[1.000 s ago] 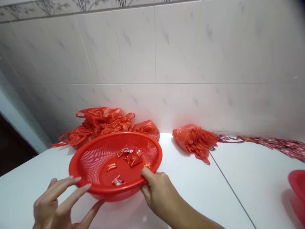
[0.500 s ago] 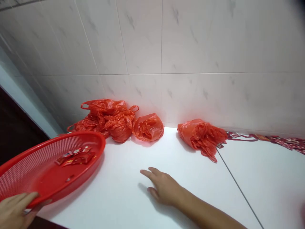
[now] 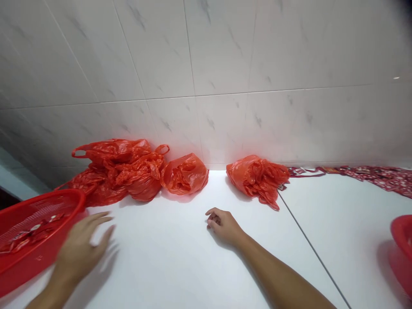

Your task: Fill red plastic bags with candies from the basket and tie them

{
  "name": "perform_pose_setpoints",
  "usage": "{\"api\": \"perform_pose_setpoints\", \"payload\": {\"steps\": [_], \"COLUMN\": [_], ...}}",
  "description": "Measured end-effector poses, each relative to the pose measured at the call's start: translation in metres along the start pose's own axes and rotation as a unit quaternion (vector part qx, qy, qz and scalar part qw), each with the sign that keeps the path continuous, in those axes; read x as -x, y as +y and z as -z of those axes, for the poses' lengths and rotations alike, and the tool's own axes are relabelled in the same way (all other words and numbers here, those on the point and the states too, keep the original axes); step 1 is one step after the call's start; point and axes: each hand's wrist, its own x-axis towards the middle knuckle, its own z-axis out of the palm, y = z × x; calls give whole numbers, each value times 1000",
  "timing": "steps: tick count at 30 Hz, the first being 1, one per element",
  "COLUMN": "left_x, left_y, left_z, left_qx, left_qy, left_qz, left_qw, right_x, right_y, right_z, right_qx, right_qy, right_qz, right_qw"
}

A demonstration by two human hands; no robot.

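Observation:
My left hand [image 3: 82, 246] is off the basket, blurred, with its fingers and thumb apart and nothing between them. Just beside it at the left edge is a red mesh plastic basket [image 3: 24, 272] holding several small red packets [image 3: 38, 231]. My right hand [image 3: 222, 225] is low over the middle of the white table, fingers curled in and no object visible in them. Beyond it, a knotted red plastic bag [image 3: 254, 176] lies near the wall to the right, and a rounder red bag [image 3: 185, 174] sits to the left.
A heap of red plastic bags [image 3: 119, 171] leans against the tiled wall [image 3: 225, 56]. Red patterned packets and strips [image 3: 373, 176] line the wall's foot at right. Part of another red container [image 3: 402, 257] shows at the right edge. A seam crosses the white table [image 3: 161, 266].
My left hand has let go of the basket rim and opened. My right hand's spread fingers have curled in. The view has swung right, bringing the right-hand container into sight.

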Motion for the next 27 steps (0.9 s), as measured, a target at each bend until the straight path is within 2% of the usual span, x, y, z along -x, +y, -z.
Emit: {"api": "perform_pose_setpoints", "payload": {"steps": [1,2,4,6,8,11,14,17,22,27], "left_x": [-8,-18,-46,-81,-114,-147,-158,-164,-180,-173], "left_y": [14,30,63,89,105,116,122,129,133,137], "left_z": [-29,-58,-113,-157,-190,-221,-233,-231,-203,-169], "left_qx": [46,85,109,117,109,102,105,111,147,196], "left_qy": [-22,-75,-114,-136,-155,-217,-254,-234,-131,-86], "left_qz": [52,83,93,116,164,205,206,199,172,131], "left_qw": [997,990,983,977,968,949,939,945,965,968], "right_x": [-2,-3,-6,-8,-10,-15,-18,-21,-23,-18], "right_y": [2,5,9,12,13,14,15,18,24,20], "right_z": [1,2,6,10,13,16,18,18,18,17], "right_qx": [-34,-70,-131,-164,-173,-186,-198,-208,-216,-208], "right_qy": [16,35,72,100,115,118,110,103,100,101], "right_qz": [-5,-10,-14,-14,-13,-9,-6,-6,-4,6], "right_qw": [999,997,989,981,978,975,974,973,971,973]}}
